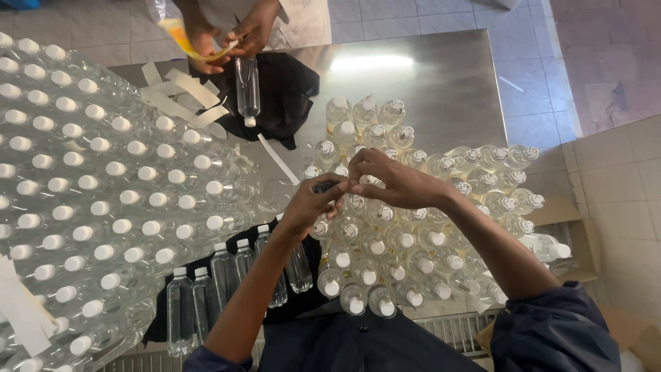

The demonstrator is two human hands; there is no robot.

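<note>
Clear capped bottles point(385, 241) crowd beneath both hands, left hand point(313, 203) and right hand point(389, 180) pinching one small cap point(342, 184).

My left hand point(313, 203) and right hand point(392, 182) meet over a cluster of small clear plastic bottles with white caps point(413, 234) standing on the shiny steel tabletop point(441, 89). My fingers point(337, 184) pinch a small dark item; what it is cannot be told. To my left lies a large stacked bank of clear white-capped bottles point(82, 179). Across the tabletop, another person's hands point(227, 34) hold a yellow strip above a single clear bottle point(247, 86) on black cloth point(289, 89).
</note>
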